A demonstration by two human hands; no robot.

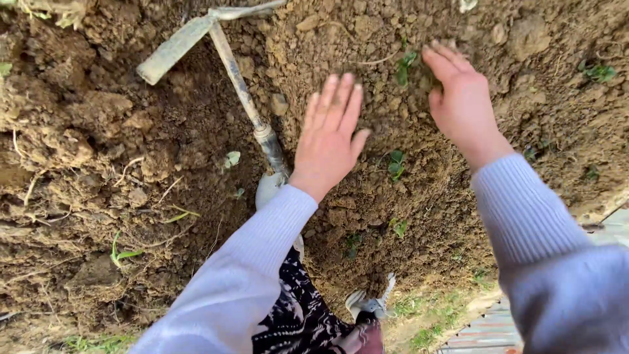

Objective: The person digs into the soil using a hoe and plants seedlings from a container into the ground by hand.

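Brown, crumbly soil (98, 131) everywhere, loose clods and dry roots across a raised bed. Left hand (329, 134) spread flat, palm down, fingers straight and together, pressed on or just over the earth near the middle of the bed; gripping nothing. Right hand (458, 98) also open, fingers stretched forward and slightly curled at the tips, touching the dirt further up and to the right; holding nothing either. Between the two hands, a small green seedling (406, 65) poking out of the ground, just beside the right fingertips. Another little seedling (396, 164) lower down, near the left thumb, and a third (400, 227) lower again, down the slope of the bed. Pale lilac ribbed sleeves (249, 262) on both arms. Off to the left of the left hand, a hoe (239, 85) lying on the soil, untouched: muddy flat blade at the top left, thin metal shaft running down toward the left wrist, lower end hidden behind the sleeve. Black-and-white patterned cloth (298, 314) at the bottom centre, with a light shoe (367, 305) beside it at the foot of the bed. Patch of grass (432, 321) along the lower right edge, next to a strip of paving (485, 334).
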